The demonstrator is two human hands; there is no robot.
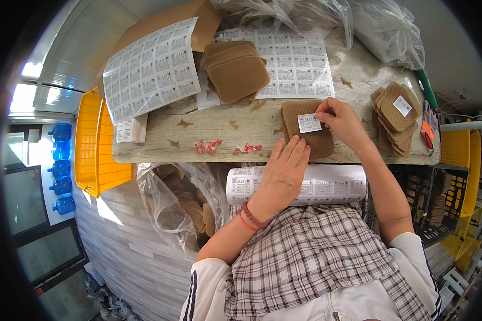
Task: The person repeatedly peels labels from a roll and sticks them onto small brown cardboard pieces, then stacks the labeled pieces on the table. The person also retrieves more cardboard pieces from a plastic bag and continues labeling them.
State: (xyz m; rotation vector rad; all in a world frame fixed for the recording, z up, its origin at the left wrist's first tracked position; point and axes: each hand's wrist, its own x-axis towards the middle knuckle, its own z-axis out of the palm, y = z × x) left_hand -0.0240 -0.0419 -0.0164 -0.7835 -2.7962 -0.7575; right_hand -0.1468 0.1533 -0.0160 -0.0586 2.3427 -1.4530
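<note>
A small pile of square brown textured pads (320, 145) with rounded corners lies near the table's front edge. On its top pad is a white printed label (308, 123), whose right edge my right hand (341, 122) pinches between thumb and fingertips. My left hand (285, 174) rests with fingers stretched out on the pile's lower left part, just below the label. To the right, a loosely stacked pile of similar pads (399, 124) carries a label (402, 106) on top. A taller stack of brown pads (240, 76) stands farther back, left of centre.
Label sheets (300, 67) lie at the back; another label sheet (154, 72) leans on a cardboard box (204, 21). A curled label sheet (334, 184) is at my lap. An orange-grey tool (428, 125) lies at right. A yellow basket (110, 174) and plastic bag (168, 206) are at left.
</note>
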